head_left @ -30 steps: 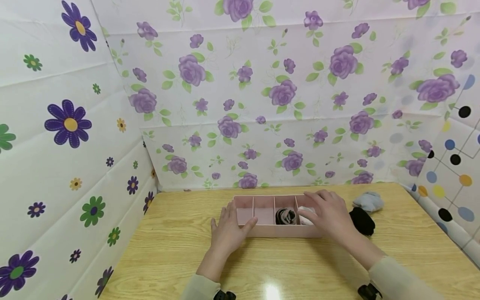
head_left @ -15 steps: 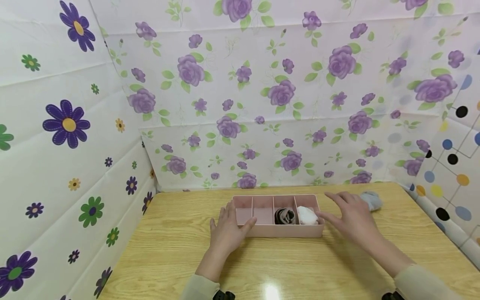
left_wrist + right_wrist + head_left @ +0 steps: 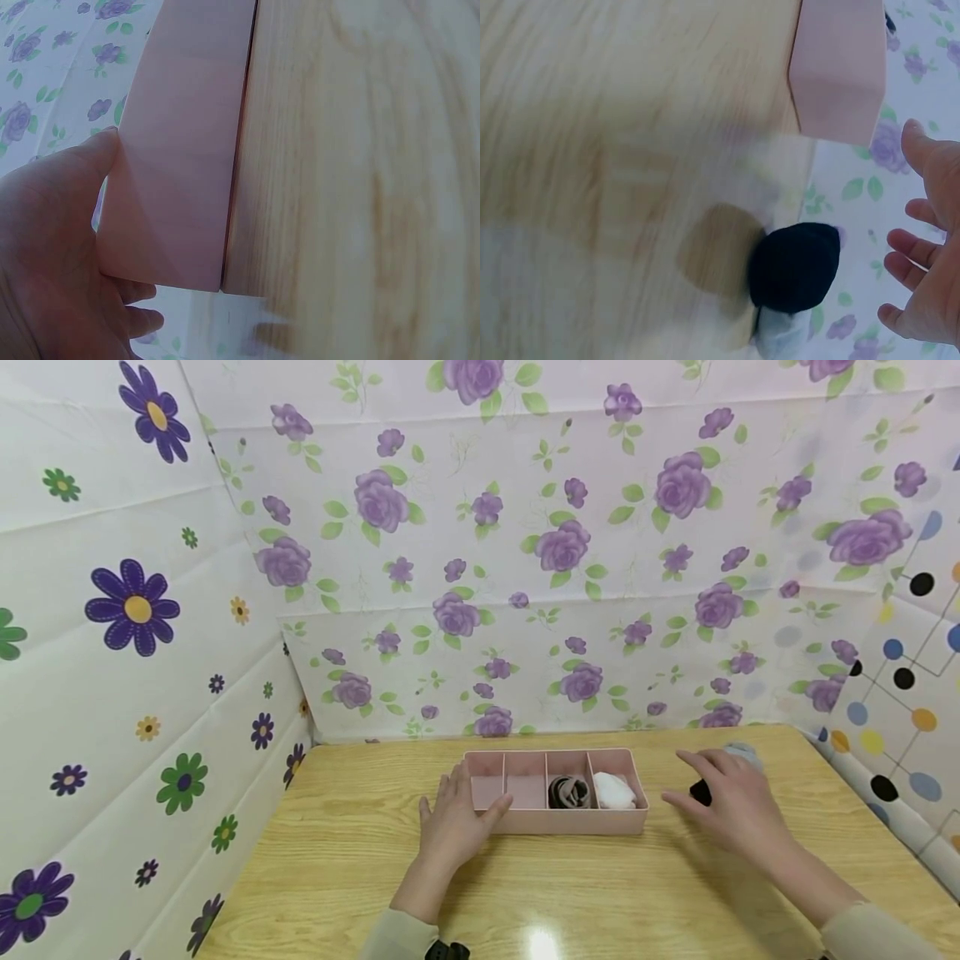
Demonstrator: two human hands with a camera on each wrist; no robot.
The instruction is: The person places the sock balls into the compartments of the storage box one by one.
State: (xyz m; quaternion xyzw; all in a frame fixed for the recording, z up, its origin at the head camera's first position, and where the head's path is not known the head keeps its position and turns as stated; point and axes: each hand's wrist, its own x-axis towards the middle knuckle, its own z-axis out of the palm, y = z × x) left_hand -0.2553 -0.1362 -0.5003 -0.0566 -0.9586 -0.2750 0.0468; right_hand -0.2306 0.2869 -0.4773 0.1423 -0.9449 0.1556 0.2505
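Note:
A pink divided box sits lengthwise across the table. In its third compartment from the left lies a rolled dark-and-taupe cloth bundle, like socks; a white balled cloth fills the rightmost. My left hand rests on the box's left end, straight fingers along the end wall, thumb at the front rim. My right hand hovers right of the box with spread fingers, holding nothing. Partly behind it are a black balled cloth and a grey-blue one, both on the table.
The wood-grain table extends around the box. Flower-print sheeting stands along the back edge, more of it on the left, and a dotted sheet on the right.
My right hand has moved right, from over the box's rightmost compartment to the loose cloth bundles, uncovering the white one. My left hand has stayed at the box's left end.

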